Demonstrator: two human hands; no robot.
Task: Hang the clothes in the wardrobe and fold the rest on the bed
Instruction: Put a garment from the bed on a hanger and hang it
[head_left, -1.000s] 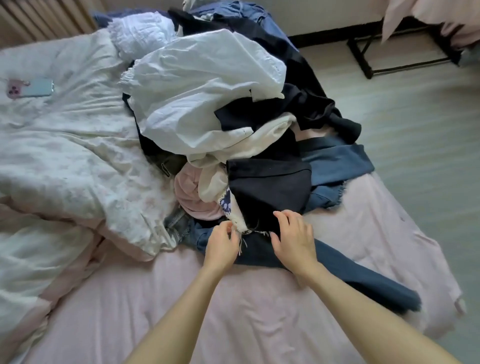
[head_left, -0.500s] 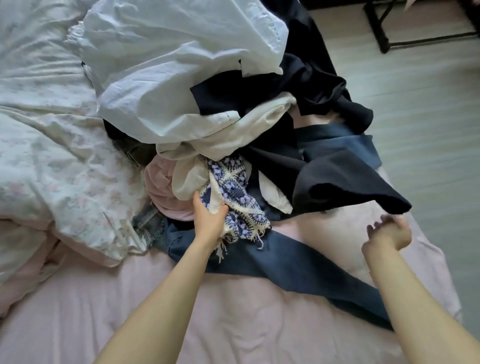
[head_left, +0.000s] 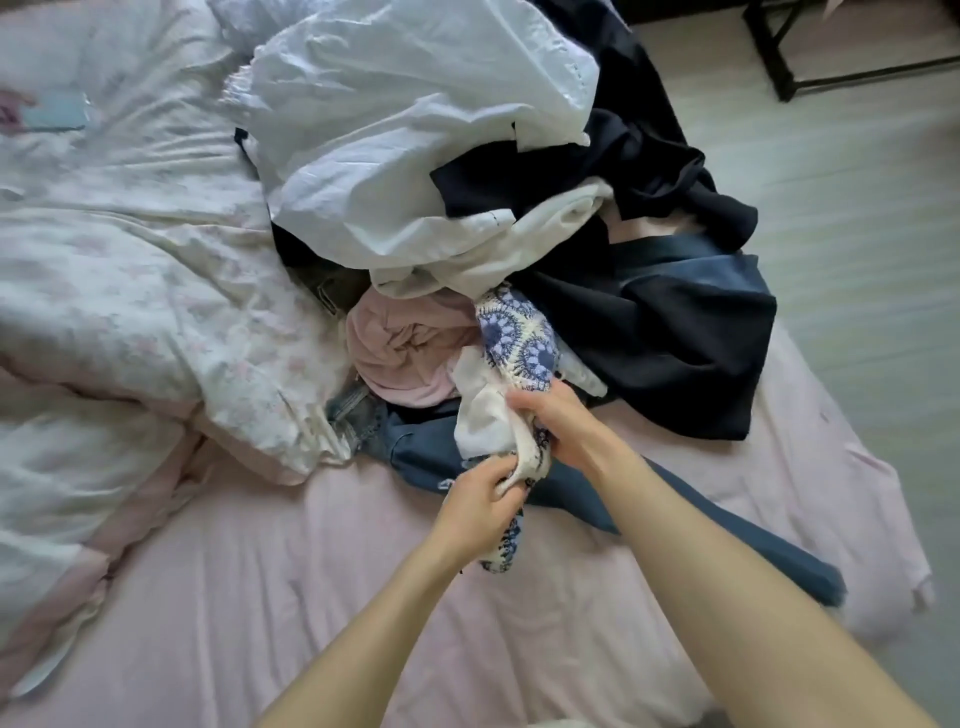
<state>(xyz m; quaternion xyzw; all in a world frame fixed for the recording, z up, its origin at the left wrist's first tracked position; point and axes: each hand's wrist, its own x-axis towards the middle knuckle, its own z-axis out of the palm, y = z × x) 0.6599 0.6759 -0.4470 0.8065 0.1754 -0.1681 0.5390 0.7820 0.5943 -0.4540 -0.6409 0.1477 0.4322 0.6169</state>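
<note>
Fingers (head_left: 511, 480) of the left hand (head_left: 480, 501) are curling round the lower end of the blue-and-white patterned garment (head_left: 517, 338), and the right hand (head_left: 558, 423) is gripping the same piece higher up, where a white cloth (head_left: 483, 415) is bunching against it. Half a second ago the right hand was hanging loose and holding nothing near the right edge of the bed (head_left: 260, 597); it has since crossed inward and joined the left on the garment. The piece is also lying further out of the pile of clothes (head_left: 415, 156) than it was then, though its upper end is still running under the white and dark items.

The garment is sitting at the near foot of the pile, over the blue jeans (head_left: 597, 493), toward the middle of the bed. The dark garment (head_left: 675, 353) is lying to its right, released.

Judgement: the person is now working one item with both hands, so extraction from the pile is under way. No item appears hung or folded yet. The white cloth is at risk of being dragged along.
</note>
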